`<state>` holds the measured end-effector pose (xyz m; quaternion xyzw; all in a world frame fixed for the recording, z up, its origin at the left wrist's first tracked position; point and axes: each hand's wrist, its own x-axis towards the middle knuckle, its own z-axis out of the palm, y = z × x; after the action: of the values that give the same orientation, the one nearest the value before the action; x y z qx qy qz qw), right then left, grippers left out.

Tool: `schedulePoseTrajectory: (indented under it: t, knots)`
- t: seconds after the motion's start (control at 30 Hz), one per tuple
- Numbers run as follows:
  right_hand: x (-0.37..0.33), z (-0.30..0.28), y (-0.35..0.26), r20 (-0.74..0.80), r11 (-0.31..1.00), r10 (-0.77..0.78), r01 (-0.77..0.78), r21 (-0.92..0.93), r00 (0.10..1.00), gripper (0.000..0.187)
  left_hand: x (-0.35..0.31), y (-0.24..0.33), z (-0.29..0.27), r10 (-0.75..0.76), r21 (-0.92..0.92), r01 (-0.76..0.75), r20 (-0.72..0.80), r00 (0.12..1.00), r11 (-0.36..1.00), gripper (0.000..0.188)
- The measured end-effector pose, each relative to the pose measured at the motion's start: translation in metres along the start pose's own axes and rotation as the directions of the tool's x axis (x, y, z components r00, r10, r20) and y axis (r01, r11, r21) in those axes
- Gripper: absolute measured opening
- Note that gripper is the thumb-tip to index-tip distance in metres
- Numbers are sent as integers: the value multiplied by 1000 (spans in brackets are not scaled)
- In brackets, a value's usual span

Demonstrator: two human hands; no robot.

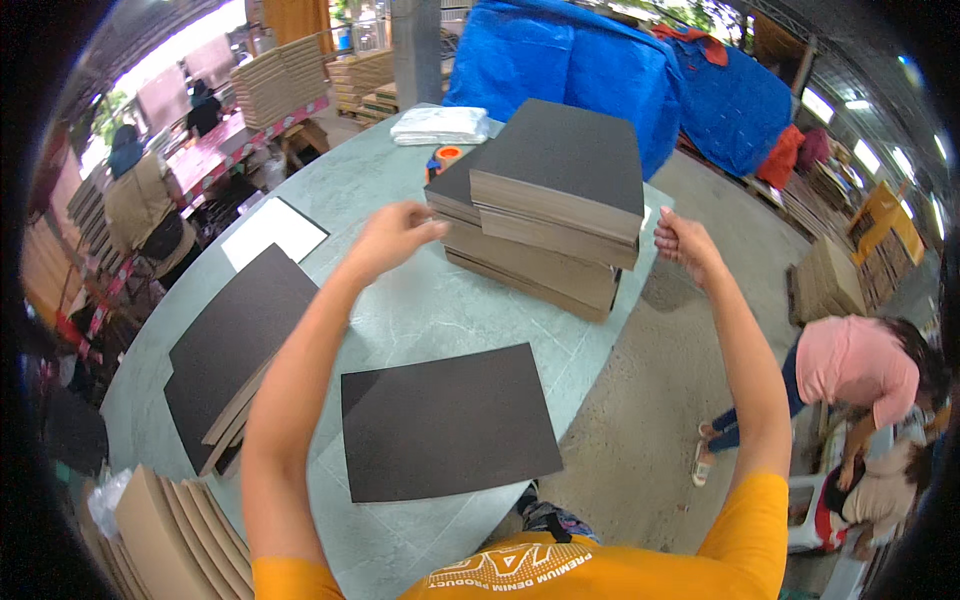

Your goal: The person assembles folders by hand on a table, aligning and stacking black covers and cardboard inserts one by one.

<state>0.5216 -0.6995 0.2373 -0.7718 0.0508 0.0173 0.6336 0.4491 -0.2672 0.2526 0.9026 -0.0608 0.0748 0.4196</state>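
Observation:
A tall stack of black-faced boards with greyish-brown edges stands on the far right part of the round table, its layers offset. My left hand hovers by the stack's left side, fingers curled in, nothing visible in them. Past the stack's right side, beyond the table's edge, my right hand is raised with its fingers bent closed; no object shows in it. A single black sheet lies flat in front of me. Left of my left forearm rests a second, lower pile of black boards.
The table has a pale green, marble-like top. A white sheet, an orange tape roll and a folded white plastic pack lie on it. Brown boards stand at lower left. Co-workers are at both sides; blue tarps lie behind.

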Motion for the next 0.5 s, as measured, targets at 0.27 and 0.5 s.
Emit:
schedulePoseTrajectory:
  t: [0.27,0.5]
  knots:
    - [27,8,-14,357,996,62,-81,37,932,48,114,29,58,-229,-56,223,-168,959,973,64]
    - [38,-2,-22,367,973,126,-187,137,922,66,128,56,55,-381,-34,381,-186,906,924,71]
